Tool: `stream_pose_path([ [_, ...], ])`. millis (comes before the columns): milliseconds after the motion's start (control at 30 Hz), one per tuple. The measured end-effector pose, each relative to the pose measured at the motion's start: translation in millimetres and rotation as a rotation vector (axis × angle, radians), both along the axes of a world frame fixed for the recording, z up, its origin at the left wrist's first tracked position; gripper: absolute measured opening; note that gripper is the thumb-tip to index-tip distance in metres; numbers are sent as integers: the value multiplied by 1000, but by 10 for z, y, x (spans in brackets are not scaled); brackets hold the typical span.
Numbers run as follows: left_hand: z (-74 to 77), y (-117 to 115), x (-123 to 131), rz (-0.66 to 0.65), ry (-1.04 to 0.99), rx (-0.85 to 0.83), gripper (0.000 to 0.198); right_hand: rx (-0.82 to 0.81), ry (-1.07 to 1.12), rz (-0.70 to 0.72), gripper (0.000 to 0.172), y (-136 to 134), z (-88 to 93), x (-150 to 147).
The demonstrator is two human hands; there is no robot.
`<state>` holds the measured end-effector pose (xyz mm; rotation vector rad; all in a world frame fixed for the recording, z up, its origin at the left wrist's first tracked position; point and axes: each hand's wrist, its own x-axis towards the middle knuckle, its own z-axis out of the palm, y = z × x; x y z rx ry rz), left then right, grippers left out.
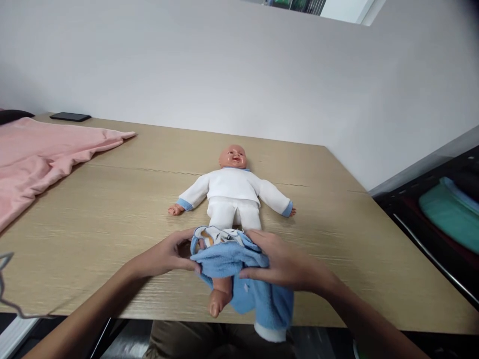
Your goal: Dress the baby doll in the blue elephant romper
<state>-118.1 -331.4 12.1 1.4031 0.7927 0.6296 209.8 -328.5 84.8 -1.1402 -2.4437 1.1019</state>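
Observation:
A baby doll (234, 184) lies on its back on the table, head away from me, in a white top with blue cuffs. Blue pants (228, 259) with a patterned lining are bunched around its lower legs. My left hand (177, 254) grips the waistband at its left side, thumb in front. At the right side, my right hand (279, 259) holds the same waistband, thumb in front and fingers behind. One bare doll foot (219, 296) pokes out below the cloth. The other foot is hidden, and an empty-looking pant leg (273, 309) hangs over the table's front edge.
A pink blanket (48, 154) covers the left part of the wooden table (337, 239). Behind it lies a black phone (70, 116). A bent wire (7, 289) stands at the left front edge. To the right, a dark rack (422, 239) holds folded green cloth (449, 214).

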Motion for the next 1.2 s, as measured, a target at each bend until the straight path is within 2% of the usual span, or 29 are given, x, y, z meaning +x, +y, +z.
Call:
stream_pose_path([
  [67, -12, -27, -44, 19, 40, 63, 35, -65, -59, -82, 40, -132, 67, 116],
  [133, -11, -40, -73, 22, 71, 107, 33, -119, -56, -141, 40, -202, 124, 251],
  [267, 70, -65, -75, -27, 111, 108, 31, -254, 103, -51, 34, -202, 118, 517],
  [333, 172, -91, -24, 17, 121, 176, 33, -360, 236, -16, 31, -191, 45, 592],
  [367, 245, -105, 24, 55, 136, 241, 41, -416, 300, -20, 30, -190, 0, 603],
  [467, 543, -119, 279, 114, 229, 448, 84, -524, 433, -24, 30, -208, -107, 525],
  [500, 654, -103, 395, 97, 246, 495, 94, -522, 465, -21, 30, -217, -115, 472],
  [567, 850, -29, 637, -32, 278, 534, 95, -476, 523, -24, 32, -229, -70, 367],
  [633, 967, 94, 843, -207, 385, 496, 76, -397, 509, -59, 34, -228, 45, 310],
  [667, 990, 164, 918, -289, 427, 449, 61, -351, 455, -84, 34, -222, 116, 314],
  [733, 981, 298, 1003, -433, 423, 332, 35, -277, 274, -110, 34, -203, 253, 389],
  [833, 913, 426, 1009, -544, 257, 277, 26, -281, 90, -56, 39, -177, 356, 602],
  [967, 854, 466, 954, -579, 140, 327, 24, -393, 228, 52, 46, -182, 221, 802],
  [1100, 797, 506, 904, -567, 143, 153, 41, -638, 473, 21, 66, -161, -25, 777],
  [1200, 739, 549, 876, -593, 142, 57, 48, -677, 492, 25, 73, -88, -79, 707],
])
